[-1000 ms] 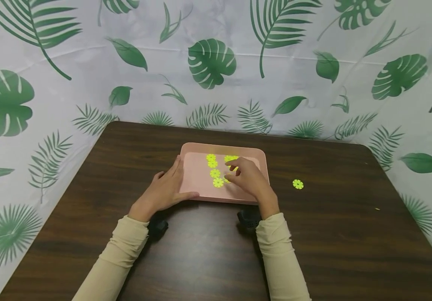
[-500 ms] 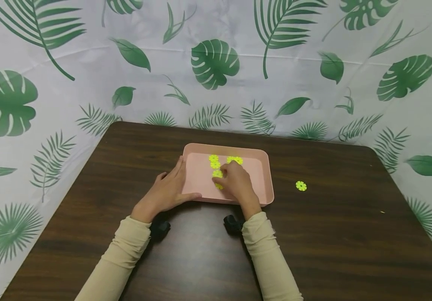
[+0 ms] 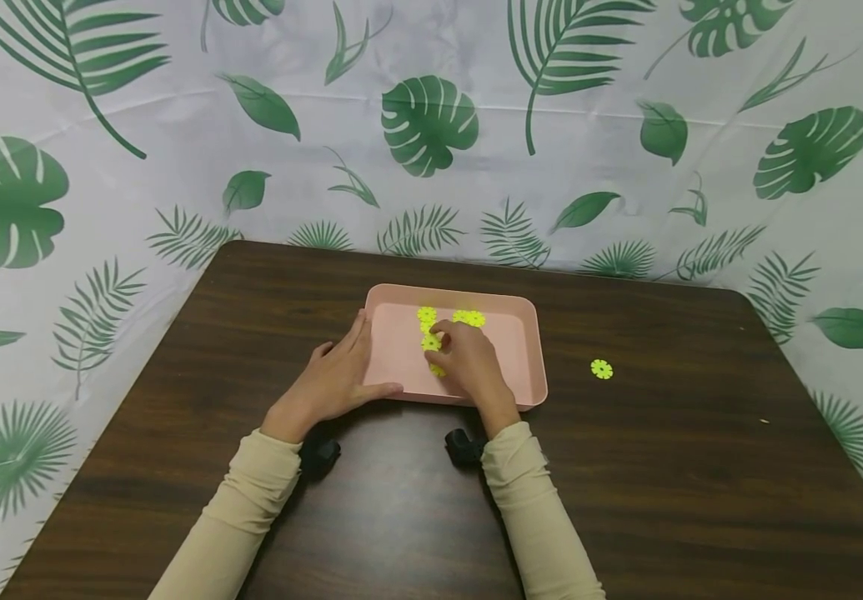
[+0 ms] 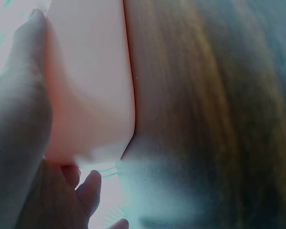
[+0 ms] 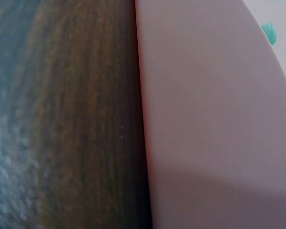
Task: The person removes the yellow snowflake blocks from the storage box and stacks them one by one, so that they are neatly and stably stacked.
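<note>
A shallow pink tray (image 3: pixel 393 346) lies on the table, with several yellow notched discs inside. My left hand (image 3: pixel 329 379) rests along its left end, fingers stretched along the wall and thumb against the near wall. In the left wrist view, the thumb side of the left hand (image 4: pixel 19 109) lies along the pink wall. My right hand (image 3: pixel 469 358) reaches over the near rim into the tray. Its curled fingers and thumb hold a yellow notched disc (image 3: pixel 431 342) in the left column. Another disc is partly hidden under the hand. Two discs (image 3: pixel 469 318) lie at the tray's back.
A single yellow disc (image 3: pixel 601 369) lies on the dark wood table (image 3: pixel 671 450), right of the tray. Farther right is a tiny yellowish speck (image 3: pixel 765 421). A leaf-patterned cloth (image 3: pixel 431 200) hangs behind the table. Each wrist wears a black camera.
My right hand has moved left within the tray, from the right-hand discs to the left column. The disc by its fingertips has shifted slightly toward the back. My left hand stays at the tray's end.
</note>
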Tool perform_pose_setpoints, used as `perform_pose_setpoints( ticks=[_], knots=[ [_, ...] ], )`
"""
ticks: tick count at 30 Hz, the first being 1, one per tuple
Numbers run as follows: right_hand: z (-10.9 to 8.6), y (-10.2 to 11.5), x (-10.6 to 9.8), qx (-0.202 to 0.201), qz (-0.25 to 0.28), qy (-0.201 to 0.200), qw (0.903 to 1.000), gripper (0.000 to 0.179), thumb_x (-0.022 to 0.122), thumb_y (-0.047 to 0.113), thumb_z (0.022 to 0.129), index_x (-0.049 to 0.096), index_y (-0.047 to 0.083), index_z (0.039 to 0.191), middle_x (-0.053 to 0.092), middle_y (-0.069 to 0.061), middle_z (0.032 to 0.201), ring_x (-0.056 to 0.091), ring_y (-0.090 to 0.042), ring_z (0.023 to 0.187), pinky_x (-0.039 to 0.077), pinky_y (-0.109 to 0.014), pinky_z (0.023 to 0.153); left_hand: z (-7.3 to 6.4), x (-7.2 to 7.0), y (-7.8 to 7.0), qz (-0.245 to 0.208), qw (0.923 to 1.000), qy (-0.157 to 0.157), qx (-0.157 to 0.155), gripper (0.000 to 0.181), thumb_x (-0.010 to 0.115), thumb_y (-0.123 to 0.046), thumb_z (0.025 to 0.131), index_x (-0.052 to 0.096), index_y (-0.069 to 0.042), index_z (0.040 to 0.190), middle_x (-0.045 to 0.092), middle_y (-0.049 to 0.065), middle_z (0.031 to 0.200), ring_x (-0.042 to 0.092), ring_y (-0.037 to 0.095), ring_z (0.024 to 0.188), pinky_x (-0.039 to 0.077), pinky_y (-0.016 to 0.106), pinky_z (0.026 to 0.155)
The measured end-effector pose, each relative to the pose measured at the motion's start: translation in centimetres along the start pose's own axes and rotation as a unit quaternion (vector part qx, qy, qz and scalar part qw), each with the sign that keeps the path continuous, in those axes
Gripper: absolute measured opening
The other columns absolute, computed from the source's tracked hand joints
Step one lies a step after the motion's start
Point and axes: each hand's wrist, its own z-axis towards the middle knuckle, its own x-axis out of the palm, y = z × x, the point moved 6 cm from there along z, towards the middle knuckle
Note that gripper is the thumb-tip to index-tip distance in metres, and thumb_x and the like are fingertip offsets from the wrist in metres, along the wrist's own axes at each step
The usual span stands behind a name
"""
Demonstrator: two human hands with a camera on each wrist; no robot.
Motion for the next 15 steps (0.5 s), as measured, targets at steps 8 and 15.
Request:
perform_pose_setpoints(
  ticks=[8, 15],
  knots=[
    [-0.04, 0.3, 0.06, -0.015, 0.0, -0.002, 0.9999, 0.041, 0.084, 0.015, 0.088, 0.075, 0.004, 0.126, 0.076, -0.011, 0.099, 0.07, -0.023, 0.088, 0.057, -0.04, 0.085, -0.07, -0.13, -0.16, -0.001, 1.0, -0.001, 0.0, 0.115, 0.06, -0.071, 0.092, 0.008, 0.003, 0.164, 0.001, 0.019, 0.172, 0.029, 0.033, 0.154, 0.03, 0.069, 0.113],
    [0.06, 0.05, 0.0, -0.012, 0.019, -0.005, 0.9997, 0.038, 0.085, 0.015, 0.087, 0.074, 0.002, 0.12, 0.073, -0.009, 0.094, 0.066, -0.022, 0.083, 0.056, -0.039, 0.081, -0.02, -0.17, -0.14, 0.0, 1.0, 0.0, -0.001, 0.116, 0.06, -0.071, 0.092, 0.007, 0.003, 0.164, 0.001, 0.019, 0.172, 0.028, 0.033, 0.154, 0.029, 0.069, 0.112]
  ],
)
